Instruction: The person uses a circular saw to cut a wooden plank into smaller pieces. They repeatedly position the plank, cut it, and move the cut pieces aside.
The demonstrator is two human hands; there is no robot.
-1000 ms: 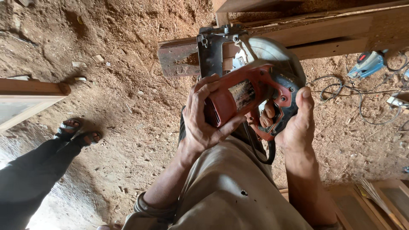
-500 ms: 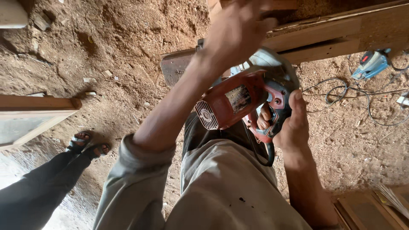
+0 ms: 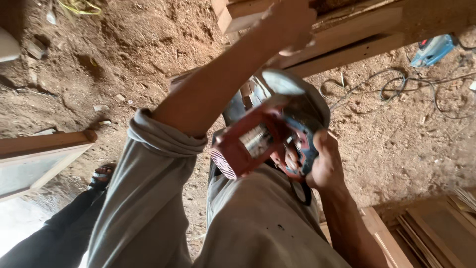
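My right hand (image 3: 321, 164) grips the handle of a red circular saw (image 3: 267, 134) with a grey blade guard, held in front of my body above the dirt floor. My left arm stretches up and forward across the view. At the top my left hand (image 3: 289, 25) rests with curled fingers on the long wooden plank (image 3: 367, 34). Whether it grips the plank I cannot tell. My grey sleeve is rolled up at the elbow.
A blue power tool (image 3: 433, 49) lies on the sawdust floor at the upper right, with tangled cables (image 3: 396, 89) beside it. A wooden frame (image 3: 44, 154) lies at the left. Another person's dark trouser leg and sandalled foot (image 3: 101, 176) stand at the lower left. Stacked boards (image 3: 436, 228) are at the lower right.
My left hand has let go of the saw and risen to the plank above. My right hand alone now holds the saw, which has tilted and come closer.
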